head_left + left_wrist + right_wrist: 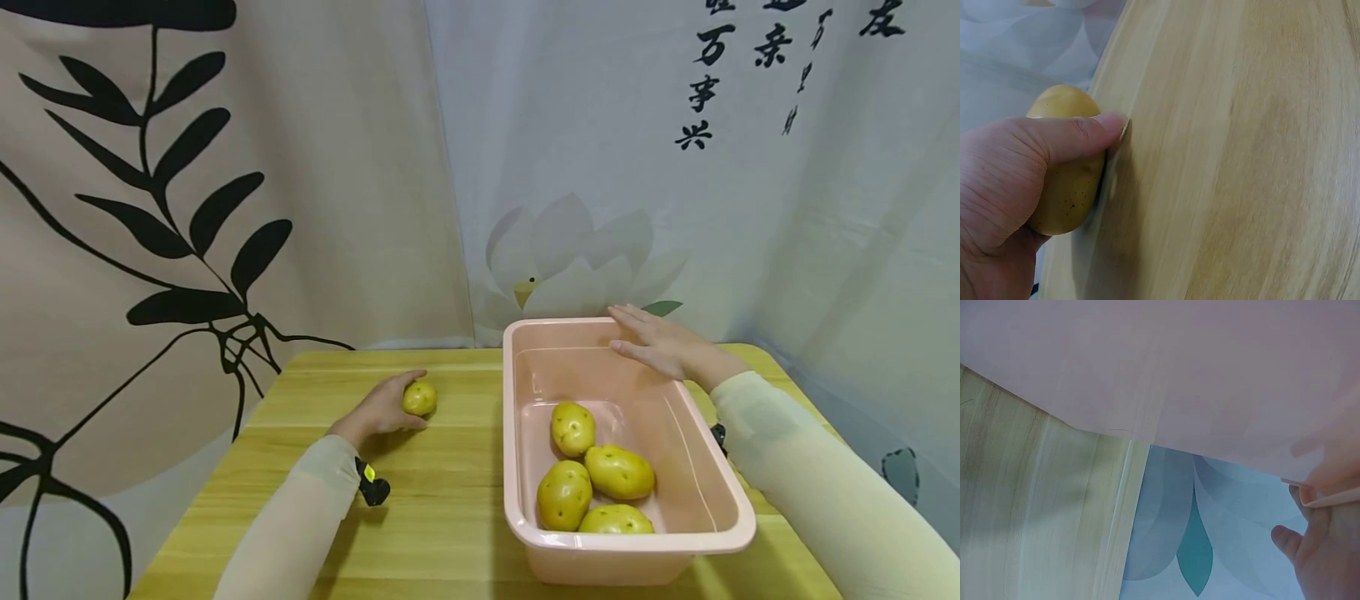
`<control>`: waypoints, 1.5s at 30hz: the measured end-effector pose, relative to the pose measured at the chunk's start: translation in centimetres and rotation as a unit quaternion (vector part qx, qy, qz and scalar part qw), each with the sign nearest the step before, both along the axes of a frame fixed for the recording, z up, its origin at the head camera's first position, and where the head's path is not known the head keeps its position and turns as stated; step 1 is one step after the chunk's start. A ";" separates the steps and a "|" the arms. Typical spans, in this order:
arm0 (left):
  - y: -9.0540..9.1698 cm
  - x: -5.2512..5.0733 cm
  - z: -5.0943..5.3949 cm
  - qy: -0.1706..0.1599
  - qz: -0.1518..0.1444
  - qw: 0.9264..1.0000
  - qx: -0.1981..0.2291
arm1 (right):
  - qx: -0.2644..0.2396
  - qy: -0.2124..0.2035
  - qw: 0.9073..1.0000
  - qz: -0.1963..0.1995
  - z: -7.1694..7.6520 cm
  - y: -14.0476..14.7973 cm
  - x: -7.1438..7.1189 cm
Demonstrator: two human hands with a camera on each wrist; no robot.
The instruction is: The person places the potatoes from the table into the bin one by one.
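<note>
In the head view my left hand (386,407) grips a yellow potato (420,398) at the left part of the table. The left wrist view shows the thumb laid across that potato (1072,194), low over the wood. A pink plastic basin (622,542) stands to the right with several potatoes inside, one of them a long potato (619,472) near the middle. On the basin's far right corner, my right hand (667,343) holds the rim, thumb on the inner side. In the right wrist view, fingertips (1286,540) show outside the basin wall (1147,375).
The wooden table (435,500) ends at a printed curtain (360,167) with black leaves, a lotus and writing. A black wrist strap device (372,486) sits on the left wrist. The basin fills much of the table's right side.
</note>
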State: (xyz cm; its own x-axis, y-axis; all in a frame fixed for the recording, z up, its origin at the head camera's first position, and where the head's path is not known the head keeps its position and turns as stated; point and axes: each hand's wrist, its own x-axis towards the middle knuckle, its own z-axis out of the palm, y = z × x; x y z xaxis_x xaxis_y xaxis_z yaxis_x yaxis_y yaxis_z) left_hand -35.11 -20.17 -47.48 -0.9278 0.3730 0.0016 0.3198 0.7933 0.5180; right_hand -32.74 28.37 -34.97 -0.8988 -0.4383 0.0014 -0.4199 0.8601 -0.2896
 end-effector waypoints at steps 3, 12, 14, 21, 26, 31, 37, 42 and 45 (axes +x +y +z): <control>0.1 0.0 -0.2 0.002 0.004 1.000 0.000 | -0.004 0.006 1.000 0.003 -0.1 0.0 -0.1; 0.4 0.2 -0.8 0.009 0.032 0.999 0.007 | 0.000 0.007 1.000 0.001 -0.2 0.0 -0.1; 0.4 0.2 -0.9 0.013 0.036 0.999 0.013 | -0.003 0.007 1.000 0.001 -0.2 0.0 -0.1; 0.7 0.4 -1.1 0.016 0.043 0.998 0.046 | -0.001 0.007 1.000 0.006 0.0 0.0 0.0; 1.2 0.6 -1.1 0.026 0.048 0.996 0.068 | -0.001 0.008 1.000 0.007 0.0 0.1 0.0; 1.8 0.9 -0.9 0.030 0.048 0.995 0.080 | -0.004 0.010 1.000 0.009 -0.1 0.1 -0.1; 2.5 1.2 -0.4 0.037 0.042 0.994 0.097 | -0.006 0.007 1.000 0.005 -0.2 0.1 -0.1; 3.2 1.7 0.5 0.032 0.042 0.990 0.129 | -0.008 0.006 1.000 0.005 -0.1 0.1 0.0; 3.7 2.1 1.3 0.027 0.042 0.986 0.157 | -0.010 0.007 1.000 0.006 -0.1 0.2 0.1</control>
